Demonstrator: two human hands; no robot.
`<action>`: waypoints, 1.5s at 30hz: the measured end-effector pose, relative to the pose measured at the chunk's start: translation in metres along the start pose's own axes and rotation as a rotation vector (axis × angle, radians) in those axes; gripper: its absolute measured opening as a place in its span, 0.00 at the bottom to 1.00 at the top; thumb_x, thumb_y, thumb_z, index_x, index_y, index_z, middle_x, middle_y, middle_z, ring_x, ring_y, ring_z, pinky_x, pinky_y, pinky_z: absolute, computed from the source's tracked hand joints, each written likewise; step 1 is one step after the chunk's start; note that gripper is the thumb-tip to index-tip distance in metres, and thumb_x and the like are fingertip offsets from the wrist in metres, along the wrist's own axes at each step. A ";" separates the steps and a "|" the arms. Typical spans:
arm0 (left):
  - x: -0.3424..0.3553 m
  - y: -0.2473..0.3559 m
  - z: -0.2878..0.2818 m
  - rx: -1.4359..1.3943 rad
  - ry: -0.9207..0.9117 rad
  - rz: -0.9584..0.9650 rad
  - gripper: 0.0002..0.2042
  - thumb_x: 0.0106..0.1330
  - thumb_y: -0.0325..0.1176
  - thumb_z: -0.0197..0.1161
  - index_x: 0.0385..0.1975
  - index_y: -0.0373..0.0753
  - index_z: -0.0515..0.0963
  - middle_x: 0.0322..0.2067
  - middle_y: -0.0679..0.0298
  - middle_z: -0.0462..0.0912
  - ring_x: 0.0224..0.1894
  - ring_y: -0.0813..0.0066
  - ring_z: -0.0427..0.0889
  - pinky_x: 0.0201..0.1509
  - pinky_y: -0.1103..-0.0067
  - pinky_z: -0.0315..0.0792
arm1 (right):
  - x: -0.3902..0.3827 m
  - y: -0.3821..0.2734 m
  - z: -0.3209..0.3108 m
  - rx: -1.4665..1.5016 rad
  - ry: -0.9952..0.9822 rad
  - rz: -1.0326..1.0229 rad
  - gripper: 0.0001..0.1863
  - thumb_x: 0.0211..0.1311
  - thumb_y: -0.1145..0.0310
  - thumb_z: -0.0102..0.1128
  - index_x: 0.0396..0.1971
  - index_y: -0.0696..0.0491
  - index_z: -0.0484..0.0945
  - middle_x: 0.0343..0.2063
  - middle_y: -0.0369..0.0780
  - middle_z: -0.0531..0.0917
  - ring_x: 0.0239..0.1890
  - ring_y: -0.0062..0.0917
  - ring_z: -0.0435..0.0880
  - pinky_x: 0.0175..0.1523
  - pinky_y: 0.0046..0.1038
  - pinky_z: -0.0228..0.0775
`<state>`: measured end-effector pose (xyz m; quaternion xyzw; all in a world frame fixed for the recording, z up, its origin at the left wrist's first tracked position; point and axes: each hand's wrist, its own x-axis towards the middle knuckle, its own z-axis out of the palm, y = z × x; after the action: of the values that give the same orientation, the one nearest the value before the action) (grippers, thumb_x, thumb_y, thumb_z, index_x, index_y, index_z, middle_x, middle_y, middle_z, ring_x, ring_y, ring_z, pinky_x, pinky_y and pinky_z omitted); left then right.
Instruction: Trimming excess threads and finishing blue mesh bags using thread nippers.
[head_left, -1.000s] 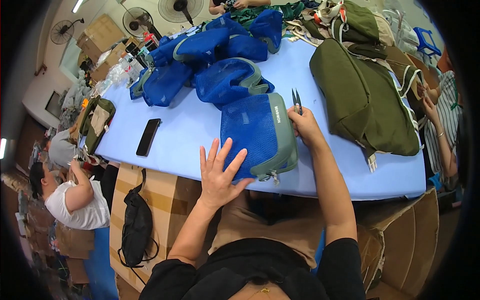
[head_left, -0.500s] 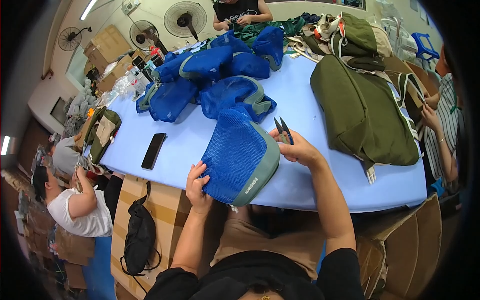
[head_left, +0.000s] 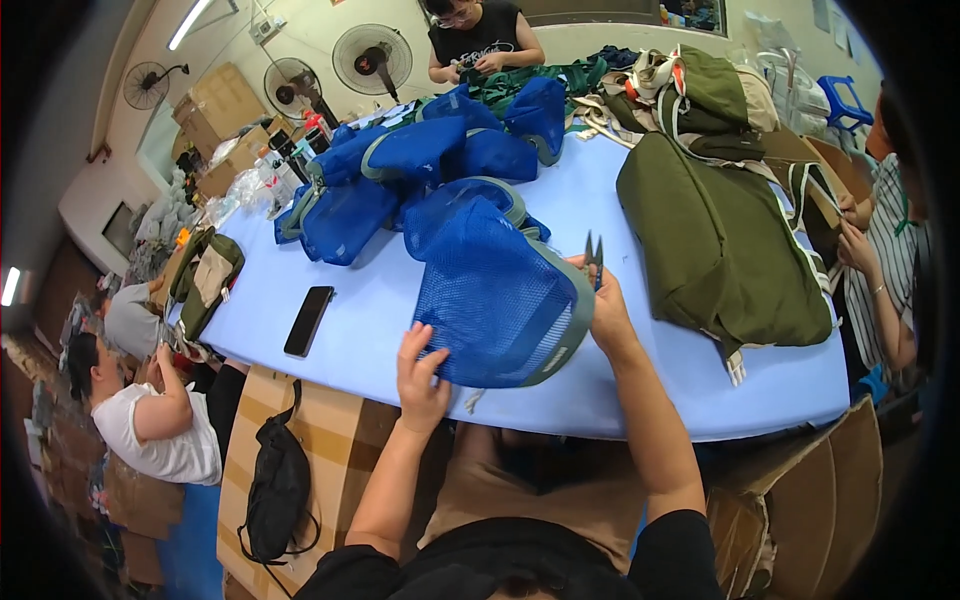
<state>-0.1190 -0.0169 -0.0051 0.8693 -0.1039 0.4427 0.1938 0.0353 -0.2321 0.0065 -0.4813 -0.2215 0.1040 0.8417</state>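
Observation:
A blue mesh bag (head_left: 490,310) with a grey-green band along its right edge is held up over the near side of the table. At its lower left edge, my left hand (head_left: 422,380) grips the mesh with bent fingers. My right hand (head_left: 610,315) is closed around small dark thread snips (head_left: 596,262), their blades pointing up and apart. The fingers of that hand also reach the banded edge, and the bag hides some of them. Just behind lies a heap of similar blue mesh bags (head_left: 345,210).
On the pale blue table (head_left: 385,300) lie a black phone (head_left: 308,320) and a large olive backpack (head_left: 725,250). A black pouch (head_left: 280,490) rests on a cardboard box (head_left: 340,450) at the left. Another open carton (head_left: 820,490) stands at lower right. Co-workers are around the table.
The bag has turned and shifted right, so more of its mesh and the band's curve face me. Both hands have moved slightly right with it; the snips now point more upright.

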 end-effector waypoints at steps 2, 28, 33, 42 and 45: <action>-0.004 0.004 0.003 0.012 -0.120 0.038 0.19 0.44 0.18 0.60 0.39 0.37 0.72 0.50 0.52 0.67 0.57 0.53 0.63 0.61 0.62 0.56 | -0.001 -0.003 0.000 -0.029 0.066 -0.105 0.08 0.57 0.74 0.52 0.37 0.59 0.73 0.31 0.37 0.78 0.33 0.17 0.76 0.41 0.18 0.68; 0.057 0.040 -0.052 -0.179 0.557 -0.026 0.23 0.37 0.20 0.66 0.38 0.35 0.70 0.34 0.57 0.78 0.36 0.60 0.78 0.42 0.74 0.71 | -0.014 -0.008 0.011 -0.402 0.139 -0.339 0.16 0.63 0.75 0.38 0.51 0.60 0.65 0.48 0.45 0.73 0.29 0.18 0.78 0.33 0.17 0.70; 0.029 0.027 -0.031 -0.108 0.362 0.133 0.27 0.39 0.25 0.69 0.44 0.36 0.67 0.40 0.54 0.76 0.41 0.56 0.76 0.48 0.68 0.68 | -0.017 -0.002 0.006 -0.490 0.009 -0.292 0.16 0.65 0.72 0.38 0.50 0.60 0.65 0.37 0.43 0.77 0.17 0.14 0.70 0.26 0.15 0.66; 0.006 0.034 -0.004 -0.105 -0.157 -0.210 0.36 0.47 0.50 0.65 0.53 0.34 0.63 0.44 0.49 0.71 0.44 0.53 0.71 0.48 0.70 0.66 | -0.008 0.010 0.036 -0.645 -0.263 0.005 0.15 0.64 0.69 0.45 0.49 0.49 0.70 0.39 0.39 0.78 0.32 0.22 0.77 0.35 0.22 0.71; 0.029 0.035 0.002 -0.062 -0.183 -0.354 0.28 0.48 0.49 0.65 0.43 0.34 0.69 0.32 0.53 0.74 0.33 0.57 0.74 0.37 0.71 0.69 | -0.010 0.014 0.029 -0.494 -0.248 0.045 0.15 0.63 0.66 0.47 0.49 0.51 0.70 0.34 0.40 0.78 0.27 0.19 0.76 0.34 0.21 0.71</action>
<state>-0.1134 -0.0496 0.0257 0.9043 0.0197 0.3173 0.2848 0.0134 -0.2067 0.0049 -0.6602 -0.3308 0.1237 0.6629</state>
